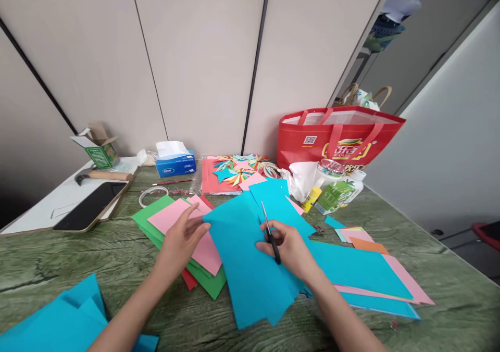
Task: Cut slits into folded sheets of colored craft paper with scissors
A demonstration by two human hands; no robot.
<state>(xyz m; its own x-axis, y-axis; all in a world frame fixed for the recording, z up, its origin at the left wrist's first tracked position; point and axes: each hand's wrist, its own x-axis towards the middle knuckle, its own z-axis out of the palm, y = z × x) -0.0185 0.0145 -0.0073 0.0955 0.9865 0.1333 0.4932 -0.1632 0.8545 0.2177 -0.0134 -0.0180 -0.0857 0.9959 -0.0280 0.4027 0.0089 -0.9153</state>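
Note:
In the middle lie blue paper sheets [250, 268], overlapping one another. My left hand [183, 235] has its thumb and fingers closed on the left corner of the top blue sheet. Scissors [272, 240] with a black handle are in my right hand [287, 248], above the blue sheets, blades pointing away from me. Whether the blades are fully together is hard to see. Under my left hand is a stack of pink paper [207, 253] and green paper [214, 287], with a red edge showing. More blue paper [273, 196] lies just beyond the scissors.
Folded blue paper [58, 321] sits front left; blue and pink strips [363, 271] lie right. Behind are a phone [91, 206], hammer [105, 175], tape roll [153, 197], tissue pack [175, 163], paper stars [242, 170], glue stick [311, 200] and red bag [304, 141].

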